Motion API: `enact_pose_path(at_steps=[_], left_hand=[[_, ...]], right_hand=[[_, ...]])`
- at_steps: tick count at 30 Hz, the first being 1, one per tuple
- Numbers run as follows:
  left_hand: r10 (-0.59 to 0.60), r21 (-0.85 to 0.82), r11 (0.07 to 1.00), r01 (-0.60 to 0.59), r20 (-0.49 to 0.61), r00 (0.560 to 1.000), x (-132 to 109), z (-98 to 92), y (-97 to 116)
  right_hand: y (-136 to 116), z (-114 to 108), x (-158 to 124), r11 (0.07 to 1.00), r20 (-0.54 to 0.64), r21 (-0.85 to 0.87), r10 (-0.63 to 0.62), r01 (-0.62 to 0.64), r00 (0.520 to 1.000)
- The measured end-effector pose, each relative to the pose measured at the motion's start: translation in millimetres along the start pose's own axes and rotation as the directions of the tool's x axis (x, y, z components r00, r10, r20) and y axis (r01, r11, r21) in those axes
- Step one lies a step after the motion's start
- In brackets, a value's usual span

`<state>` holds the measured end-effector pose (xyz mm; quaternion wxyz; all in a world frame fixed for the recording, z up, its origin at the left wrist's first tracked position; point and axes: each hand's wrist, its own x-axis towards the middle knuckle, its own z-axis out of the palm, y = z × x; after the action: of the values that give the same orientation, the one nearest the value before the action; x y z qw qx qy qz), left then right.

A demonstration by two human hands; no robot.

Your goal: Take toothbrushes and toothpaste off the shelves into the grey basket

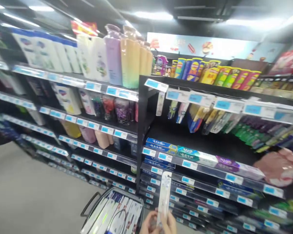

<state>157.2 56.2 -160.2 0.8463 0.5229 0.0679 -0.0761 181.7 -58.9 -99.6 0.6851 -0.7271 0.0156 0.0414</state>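
Left hand [149,223] and right hand [170,223]: fingers [171,219] gripping the pack [165,191] at its lower end, upright. Basket [142,209], left, contains boxes [123,211].

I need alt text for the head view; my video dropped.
Left hand and right hand hold a slim white pack, likely a toothbrush, before store shelves. Toothpaste boxes and hanging toothbrushes are right, bottles left, a loaded basket below left.

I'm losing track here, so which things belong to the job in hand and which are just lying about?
Job in hand: slim package, held by left hand and right hand; probably the basket nearby.

Just about: tall bottles; canisters; long cartons; hanging packets.
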Motion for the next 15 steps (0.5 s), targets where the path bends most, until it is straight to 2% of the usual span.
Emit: enact_pose_path(at_steps=[2,4,10,12,15], left_hand=[[0.010,-0.023,1.000,-0.010,0.003,1.000,-5.6,12.4,4.9],[0.018,0.023,1.000,-0.019,0.017,1.000,-12.1,17.9,11.0],[-0.020,0.246,0.969,-0.013,0.131,0.991,-28.7,11.6,33.8],[-0.031,0.273,0.962,-0.016,0.165,0.986,-34.7,9.7,40.8],[-0.052,0.320,0.947,-0.016,0.205,0.977,-43.4,8.2,49.1]], right_hand=[[-5.7,0.1,-1.4,0.998,-0.023,0.050,0.040,-0.039,0.999],[-10.4,-2.6,-3.6,0.996,-0.005,0.076,0.047,-0.046,0.999],[-23.1,-8.7,-7.3,0.996,-0.016,0.079,0.046,-0.044,0.999],[-35.0,-9.3,-1.3,0.996,0.007,0.084,0.035,-0.035,0.999],[-65.9,-12.8,16.8,0.990,0.102,0.138,-0.053,0.038,0.993]])
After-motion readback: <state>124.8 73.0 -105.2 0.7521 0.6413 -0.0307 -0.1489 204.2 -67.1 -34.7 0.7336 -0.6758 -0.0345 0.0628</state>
